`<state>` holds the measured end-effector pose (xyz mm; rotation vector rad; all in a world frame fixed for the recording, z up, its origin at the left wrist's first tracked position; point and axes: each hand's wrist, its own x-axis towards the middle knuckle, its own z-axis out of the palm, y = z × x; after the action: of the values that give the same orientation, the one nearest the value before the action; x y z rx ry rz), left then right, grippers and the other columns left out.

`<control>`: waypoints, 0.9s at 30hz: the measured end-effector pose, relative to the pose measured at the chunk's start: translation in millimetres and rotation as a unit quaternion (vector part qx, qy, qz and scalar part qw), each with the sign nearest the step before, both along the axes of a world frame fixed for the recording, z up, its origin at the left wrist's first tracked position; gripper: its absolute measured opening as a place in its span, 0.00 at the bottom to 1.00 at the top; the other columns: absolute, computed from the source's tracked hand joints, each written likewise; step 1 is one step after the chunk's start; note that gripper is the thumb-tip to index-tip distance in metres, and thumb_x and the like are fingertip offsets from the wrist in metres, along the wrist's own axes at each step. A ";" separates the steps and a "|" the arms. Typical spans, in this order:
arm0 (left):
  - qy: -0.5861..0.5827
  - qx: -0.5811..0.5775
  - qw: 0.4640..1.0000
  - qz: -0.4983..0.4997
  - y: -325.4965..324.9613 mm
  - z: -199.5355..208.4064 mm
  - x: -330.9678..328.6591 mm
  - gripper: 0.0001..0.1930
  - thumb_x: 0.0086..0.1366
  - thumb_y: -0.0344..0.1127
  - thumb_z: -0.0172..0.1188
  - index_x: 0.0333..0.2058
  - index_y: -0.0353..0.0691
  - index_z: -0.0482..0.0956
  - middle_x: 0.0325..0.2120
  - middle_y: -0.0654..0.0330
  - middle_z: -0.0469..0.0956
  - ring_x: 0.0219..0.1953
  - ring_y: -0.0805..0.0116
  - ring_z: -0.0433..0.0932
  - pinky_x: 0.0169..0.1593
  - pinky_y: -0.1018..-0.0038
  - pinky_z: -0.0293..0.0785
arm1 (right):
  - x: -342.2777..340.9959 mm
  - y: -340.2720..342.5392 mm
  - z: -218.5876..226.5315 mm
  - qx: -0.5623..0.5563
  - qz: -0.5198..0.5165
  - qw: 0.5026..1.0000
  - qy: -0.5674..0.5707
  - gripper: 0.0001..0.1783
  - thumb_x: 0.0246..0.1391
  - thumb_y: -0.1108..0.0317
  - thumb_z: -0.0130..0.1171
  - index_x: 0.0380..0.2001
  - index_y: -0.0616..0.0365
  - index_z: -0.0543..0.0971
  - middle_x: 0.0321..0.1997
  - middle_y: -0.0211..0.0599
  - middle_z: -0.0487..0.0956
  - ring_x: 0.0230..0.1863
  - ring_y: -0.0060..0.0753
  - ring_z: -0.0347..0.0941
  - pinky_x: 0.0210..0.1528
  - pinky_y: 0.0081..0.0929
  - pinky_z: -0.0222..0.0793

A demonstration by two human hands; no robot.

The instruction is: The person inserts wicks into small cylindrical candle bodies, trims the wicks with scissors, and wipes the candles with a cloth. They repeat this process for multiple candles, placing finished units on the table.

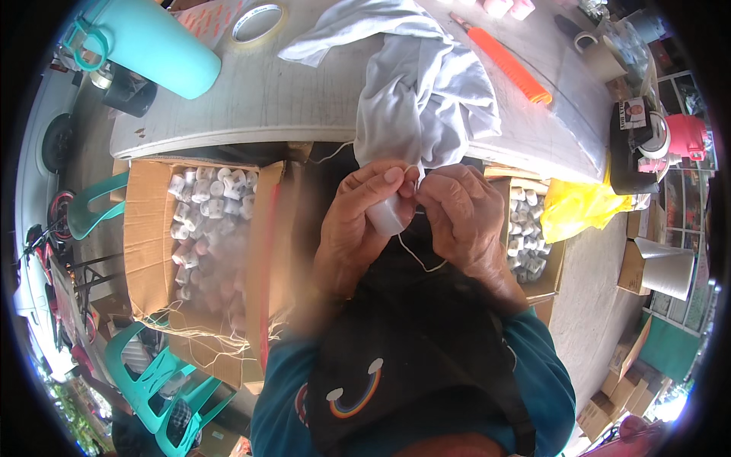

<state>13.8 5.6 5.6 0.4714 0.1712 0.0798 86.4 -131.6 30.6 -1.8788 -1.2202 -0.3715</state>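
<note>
My left hand (362, 206) is closed around a small whitish cylinder (387, 216), its thumb and fingertip pinched together at the top. Close beside it, my right hand (461, 207) has its fingers curled in a pinch at a thin white string (416, 180). A loose length of white cord (415, 257) hangs in a curve below the hands, against the black apron (426, 327). Just beyond the fingertips, a crumpled pale grey cloth (419, 99) drapes over the table's near edge. The fingers partly hide the cylinder and the pinched string.
An open cardboard box (152, 251) at left holds many small white cylinders, with strings over its near edge. Another box (544, 282) of cylinders stands at right by a yellow plastic bag (582, 207). On the table (289, 99) are a turquoise tumbler (160, 49), tape roll (259, 24) and orange cutter (509, 65).
</note>
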 end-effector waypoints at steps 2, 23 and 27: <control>0.003 0.058 0.998 0.018 -2.1 0.5 -0.9 0.09 0.64 0.32 0.59 0.38 0.33 0.81 0.31 0.60 0.78 0.27 0.73 0.74 0.31 0.80 0.70 | -1.1 -1.5 0.8 -0.004 0.002 1.000 -0.018 0.14 0.42 0.80 0.64 0.33 0.56 0.75 0.29 0.33 0.74 0.29 0.39 0.75 0.32 0.31 0.71; -0.090 0.706 0.638 0.296 -7.7 12.4 7.2 0.05 0.52 0.27 0.67 0.29 0.39 0.80 0.24 0.60 0.80 0.25 0.64 0.79 0.55 0.58 0.69 | 0.4 -0.6 3.4 0.107 -0.014 0.952 0.287 0.11 0.47 0.85 0.63 0.34 0.62 0.75 0.32 0.36 0.77 0.31 0.31 0.75 0.33 0.23 0.70; -0.053 0.611 0.735 0.289 -5.4 14.1 6.5 0.04 0.55 0.25 0.65 0.30 0.36 0.80 0.23 0.59 0.79 0.25 0.64 0.78 0.56 0.58 0.69 | 3.1 2.7 6.2 0.107 0.035 0.981 0.155 0.12 0.47 0.85 0.63 0.36 0.61 0.76 0.35 0.35 0.77 0.32 0.30 0.76 0.33 0.23 0.71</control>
<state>20.3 0.1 19.7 1.7327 0.1268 0.8781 89.5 -128.9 36.8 -1.6325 -0.9906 -0.1568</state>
